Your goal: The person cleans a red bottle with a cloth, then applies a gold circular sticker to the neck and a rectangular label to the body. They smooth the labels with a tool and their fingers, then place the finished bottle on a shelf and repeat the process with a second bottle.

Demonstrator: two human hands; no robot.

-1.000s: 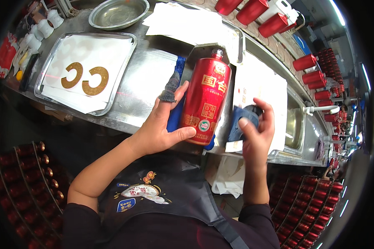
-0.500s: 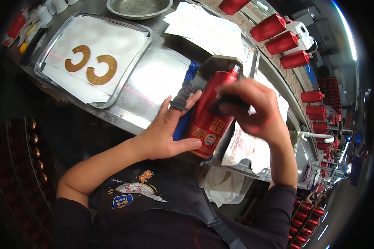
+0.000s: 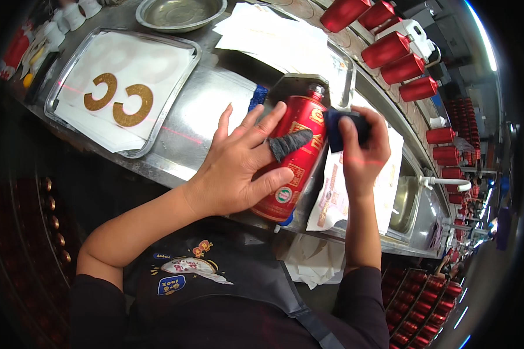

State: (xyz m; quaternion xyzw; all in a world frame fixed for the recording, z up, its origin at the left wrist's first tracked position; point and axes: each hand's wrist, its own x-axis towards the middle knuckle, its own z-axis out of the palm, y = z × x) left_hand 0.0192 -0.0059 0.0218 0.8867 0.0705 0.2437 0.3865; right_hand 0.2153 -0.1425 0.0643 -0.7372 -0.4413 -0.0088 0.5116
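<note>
A glossy red bottle (image 3: 300,163) with gold lettering and a dark threaded neck lies tilted on a blue-edged support (image 3: 256,98). My left hand (image 3: 233,166) rests across it with fingers stretched and spread. A grey wrap covers the left index finger, whose tip presses on the gold lettering; the thumb touches the bottle lower down. Just right of the bottle, my right hand (image 3: 367,151) is closed around a dark blue and black pad (image 3: 336,131), thumb on its face. Whether the pad touches the bottle I cannot tell.
A metal tray (image 3: 55,96) holds white paper and two gold C-shaped pieces (image 3: 133,106). Beyond are a metal bowl (image 3: 183,13), white sheets (image 3: 271,35) and several red bottles (image 3: 385,49). Printed sheets (image 3: 329,192) lie right of the bottle, before a sink (image 3: 406,203).
My left hand has moved up and flattened over the bottle, which now shows more gold lettering. My right hand has moved right, off the bottle's upper face, still gripping the pad.
</note>
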